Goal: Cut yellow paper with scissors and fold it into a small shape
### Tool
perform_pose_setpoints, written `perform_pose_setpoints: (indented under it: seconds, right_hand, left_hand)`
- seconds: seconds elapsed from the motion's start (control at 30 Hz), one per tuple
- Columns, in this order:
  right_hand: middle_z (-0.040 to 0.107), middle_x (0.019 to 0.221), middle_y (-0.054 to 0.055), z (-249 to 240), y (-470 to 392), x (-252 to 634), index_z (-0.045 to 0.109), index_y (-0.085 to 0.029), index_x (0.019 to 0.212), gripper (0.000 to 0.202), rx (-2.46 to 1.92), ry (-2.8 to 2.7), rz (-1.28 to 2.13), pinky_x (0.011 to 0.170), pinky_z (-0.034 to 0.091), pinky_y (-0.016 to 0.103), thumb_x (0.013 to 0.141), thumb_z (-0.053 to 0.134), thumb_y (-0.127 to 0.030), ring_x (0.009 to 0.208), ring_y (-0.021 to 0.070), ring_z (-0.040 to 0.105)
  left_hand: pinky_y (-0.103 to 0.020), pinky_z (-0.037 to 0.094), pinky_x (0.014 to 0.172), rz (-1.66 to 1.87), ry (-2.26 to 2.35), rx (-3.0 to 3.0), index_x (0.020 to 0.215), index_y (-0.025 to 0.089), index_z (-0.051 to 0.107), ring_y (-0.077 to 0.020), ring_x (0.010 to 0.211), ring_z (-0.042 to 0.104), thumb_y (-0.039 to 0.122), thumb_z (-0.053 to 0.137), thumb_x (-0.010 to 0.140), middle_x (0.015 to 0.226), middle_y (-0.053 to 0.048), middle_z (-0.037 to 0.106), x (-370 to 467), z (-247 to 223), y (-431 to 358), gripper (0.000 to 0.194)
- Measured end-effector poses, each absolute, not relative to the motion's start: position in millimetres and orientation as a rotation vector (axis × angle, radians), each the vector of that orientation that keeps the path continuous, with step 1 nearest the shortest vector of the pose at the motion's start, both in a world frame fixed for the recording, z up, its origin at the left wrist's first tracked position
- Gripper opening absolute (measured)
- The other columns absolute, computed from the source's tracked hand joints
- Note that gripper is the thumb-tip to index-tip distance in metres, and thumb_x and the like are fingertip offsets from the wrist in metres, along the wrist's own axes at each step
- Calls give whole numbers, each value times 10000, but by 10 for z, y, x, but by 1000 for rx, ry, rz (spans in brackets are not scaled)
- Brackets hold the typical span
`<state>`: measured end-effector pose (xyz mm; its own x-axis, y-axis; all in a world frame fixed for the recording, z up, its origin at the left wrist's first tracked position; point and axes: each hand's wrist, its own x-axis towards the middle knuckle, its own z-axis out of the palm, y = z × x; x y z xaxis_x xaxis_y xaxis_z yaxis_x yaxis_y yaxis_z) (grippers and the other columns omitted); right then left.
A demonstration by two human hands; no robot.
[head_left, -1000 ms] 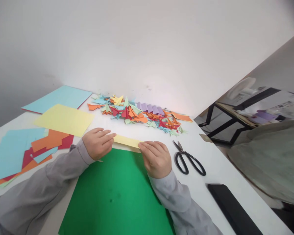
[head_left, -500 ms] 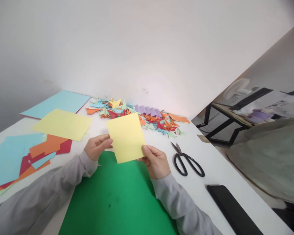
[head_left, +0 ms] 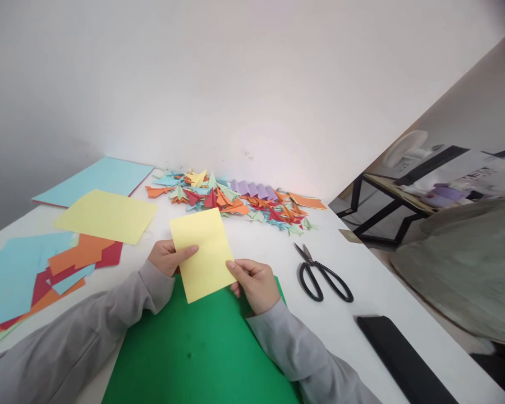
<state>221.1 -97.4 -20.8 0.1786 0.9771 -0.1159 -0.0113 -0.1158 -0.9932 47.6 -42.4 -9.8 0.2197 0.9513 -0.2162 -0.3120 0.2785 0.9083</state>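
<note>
A small rectangle of yellow paper (head_left: 204,255) is held up, slightly tilted, over the far end of a green sheet (head_left: 202,348). My left hand (head_left: 170,256) pinches its left edge, with the thumb lying across the front. On the lower right edge, my right hand (head_left: 255,281) grips the same paper between thumb and fingers. The fingers behind the paper are partly hidden. Scissors (head_left: 320,275) with black handles lie to the right of my right hand, their blades slightly apart.
Behind the paper, a heap of folded colourful paper pieces (head_left: 235,202) lies along the wall. A large yellow sheet (head_left: 107,216), a light blue sheet (head_left: 96,179) and paper offcuts (head_left: 73,261) cover the left. A flat black object (head_left: 404,359) lies near the right table edge.
Both hands have brought the yellow paper a little to the left and lower. My left thumb now lies across the paper's front. More of the folded pieces shows behind it.
</note>
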Motion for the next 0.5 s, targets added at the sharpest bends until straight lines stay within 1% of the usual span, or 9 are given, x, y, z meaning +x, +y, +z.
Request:
perform_pose_setpoints:
  seconds: [0.1, 0.2, 0.3, 0.43, 0.5]
  right_hand:
    - [369, 241, -76, -214, -971, 2211, 657, -126, 622, 370, -1413, -1080, 1099, 260, 171, 169, 604, 633, -494, 226, 30, 260]
    - [338, 240, -88, -218, -956, 2218, 643, -131, 626, 384, -1414, -1103, 1121, 268, 151, 176, 602, 616, -513, 234, 33, 247]
    - [350, 249, -91, -198, -952, 2219, 615, -147, 628, 390, -1436, -1109, 1150, 276, 175, 172, 597, 608, -536, 237, 38, 259]
    - [457, 315, -39, -165, -987, 2205, 487, -171, 451, 468, -1469, -1209, 1166, 318, 280, 177, 660, 523, -589, 274, 49, 352]
    - [432, 302, -39, -163, -1014, 2195, 444, -179, 406, 500, -1490, -1301, 1119, 335, 291, 181, 688, 495, -589, 277, 47, 347]
  left_hand:
    - [-384, 518, 518, 1046, 992, 867, 684, 80, 681, -268, 580, 639, 316, 790, 445, 662, -118, 687, 477, -180, -399, 354]
    - [-381, 517, 504, 1060, 998, 844, 691, 84, 682, -271, 577, 639, 309, 793, 435, 660, -116, 687, 477, -220, -379, 359]
    - [-372, 518, 495, 1078, 996, 820, 687, 82, 681, -269, 574, 639, 292, 797, 426, 654, -115, 687, 479, -195, -377, 354]
    - [-359, 532, 513, 1100, 1016, 770, 674, 77, 674, -258, 566, 642, 259, 805, 404, 632, -112, 684, 470, -117, -380, 350]
    - [-346, 535, 515, 1093, 1031, 756, 677, 73, 672, -253, 563, 643, 249, 806, 397, 631, -113, 685, 460, -91, -374, 357]
